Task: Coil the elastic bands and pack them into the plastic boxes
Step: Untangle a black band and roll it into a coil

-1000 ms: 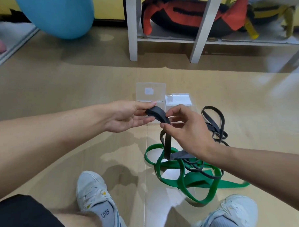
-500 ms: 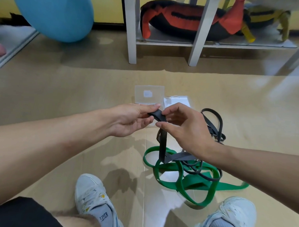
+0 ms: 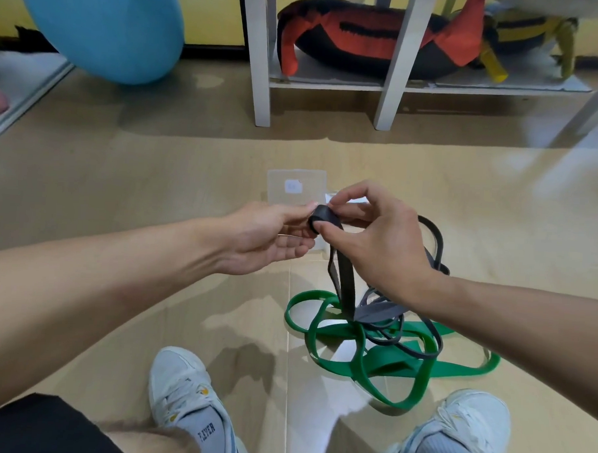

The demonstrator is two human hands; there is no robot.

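A dark grey elastic band [image 3: 344, 279] hangs from a small tight coil held above the floor. My left hand [image 3: 273, 235] pinches that coil from the left. My right hand [image 3: 376, 236] pinches it from the right, thumb and forefinger curled round the roll. The band's loose length drops to a tangle on the floor, lying over a green elastic band [image 3: 387, 363]. A clear plastic box [image 3: 294, 186] with a small white label sits on the floor just beyond my hands. A second clear box is mostly hidden behind my right hand.
A white shelf unit [image 3: 261, 70] stands ahead, holding a red and black bag [image 3: 371, 37]. A blue exercise ball [image 3: 107, 26] sits at the far left. My two white shoes [image 3: 183, 402] are at the bottom, on the wooden floor.
The grey band's end has been rolled into a tighter, rounder coil between my fingers. My right hand has risen and closed in on the coil.
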